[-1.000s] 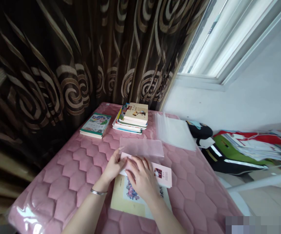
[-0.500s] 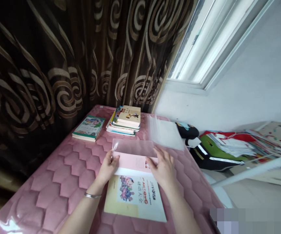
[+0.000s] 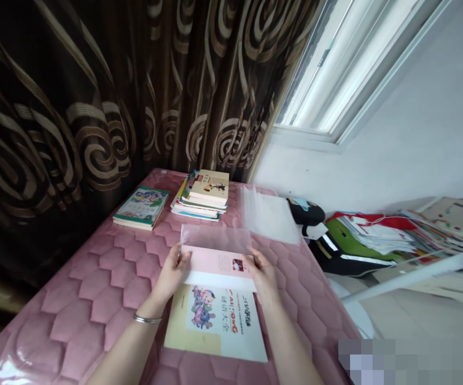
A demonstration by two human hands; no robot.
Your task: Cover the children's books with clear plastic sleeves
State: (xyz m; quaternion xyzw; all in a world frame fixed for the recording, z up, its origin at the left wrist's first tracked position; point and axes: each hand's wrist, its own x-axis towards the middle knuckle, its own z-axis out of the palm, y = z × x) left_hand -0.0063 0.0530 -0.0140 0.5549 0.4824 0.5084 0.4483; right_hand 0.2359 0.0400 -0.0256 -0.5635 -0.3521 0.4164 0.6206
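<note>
Head view: frosted sleeve (image 3: pixel 215 239) meeting a booklet (image 3: pixel 215 321)

I have the booklet lying flat in front of me on the pink quilted cover (image 3: pixel 74 299), with the frosted sleeve at its far end. A pink sheet (image 3: pixel 211 262) lies across the top of the booklet, and its far edge seems to run under the sleeve's near edge, though the frosting makes the overlap hard to judge. So far, only that far end meets the sleeve. The printed cartoon cover and the booklet's near end lie bare and outside it.

My left hand (image 3: pixel 170 275) pinches the sleeve's left corner between thumb and fingers. My right hand (image 3: pixel 262 275) sits at the opposite side, its fingers curled at the sleeve's edge, but I can't tell whether they grip it or only rest there. The hands stay well apart, one on each side, with both forearms angled in from the near edge of the cover. A metal bangle (image 3: pixel 146 319) circles my left wrist.

Beyond the sleeve, a stack of books (image 3: pixel 201 195), a single green-covered book (image 3: pixel 141 207) and a flat pile of clear bags (image 3: pixel 269 216) lie on the cover. A dark patterned curtain (image 3: pixel 66 107) hangs along its far side.
</note>
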